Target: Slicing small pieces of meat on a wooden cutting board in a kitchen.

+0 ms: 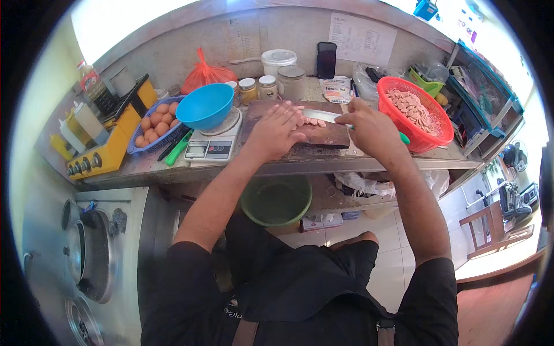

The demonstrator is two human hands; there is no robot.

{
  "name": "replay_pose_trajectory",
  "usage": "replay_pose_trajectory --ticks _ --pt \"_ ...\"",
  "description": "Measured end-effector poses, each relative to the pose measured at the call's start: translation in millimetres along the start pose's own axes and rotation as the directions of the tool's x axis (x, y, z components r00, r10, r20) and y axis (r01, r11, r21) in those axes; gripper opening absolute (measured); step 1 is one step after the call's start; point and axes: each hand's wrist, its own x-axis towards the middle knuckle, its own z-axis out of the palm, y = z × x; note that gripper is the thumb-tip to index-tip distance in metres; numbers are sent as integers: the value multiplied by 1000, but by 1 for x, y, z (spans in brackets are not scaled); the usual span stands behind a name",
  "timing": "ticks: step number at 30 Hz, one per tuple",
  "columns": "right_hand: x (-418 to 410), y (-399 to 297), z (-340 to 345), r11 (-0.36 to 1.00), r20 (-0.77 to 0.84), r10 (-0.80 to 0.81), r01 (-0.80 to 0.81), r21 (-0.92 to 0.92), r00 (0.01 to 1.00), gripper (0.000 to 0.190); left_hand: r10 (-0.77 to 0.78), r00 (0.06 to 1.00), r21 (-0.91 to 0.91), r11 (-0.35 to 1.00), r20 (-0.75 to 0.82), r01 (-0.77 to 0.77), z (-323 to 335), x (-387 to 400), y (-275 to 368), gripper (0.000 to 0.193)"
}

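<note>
A dark wooden cutting board (pixel 331 141) lies on the counter before me, with pink sliced sausage (pixel 314 123) along its middle. My right hand (pixel 374 132) grips a knife (pixel 321 115) with a green handle, its blade lying across the board just behind the slices. My left hand (pixel 272 135) is over the board's left half, fingers stretched towards the blade's tip and the pink pieces. Whether those fingers pinch a piece is hidden. To the right, a red plastic colander (pixel 446 137) holds many similar slices (pixel 409 108).
Left of the board, a blue bowl (pixel 205 106) sits on a kitchen scale (pixel 212 148). Eggs (pixel 160 119) fill a basket beside a green-handled tool (pixel 178 149). Behind the board stand lidded jars (pixel 268 88) and an upright phone (pixel 326 59). A green basin (pixel 277 201) is below the counter.
</note>
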Motion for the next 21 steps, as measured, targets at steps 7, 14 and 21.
replay_pose_trajectory --ticks 7,14,21 --pt "-22 57 51 885 -211 274 -160 436 938 28 -400 908 -227 902 -126 366 -5 -28 -42 47" --pt "-8 54 123 435 134 476 -365 823 869 34 -745 525 -286 442 411 850 -14 -35 -60 53" --pt "-15 44 96 535 7 344 -202 820 939 54 -707 463 -723 -100 535 683 -50 -39 -54 53"
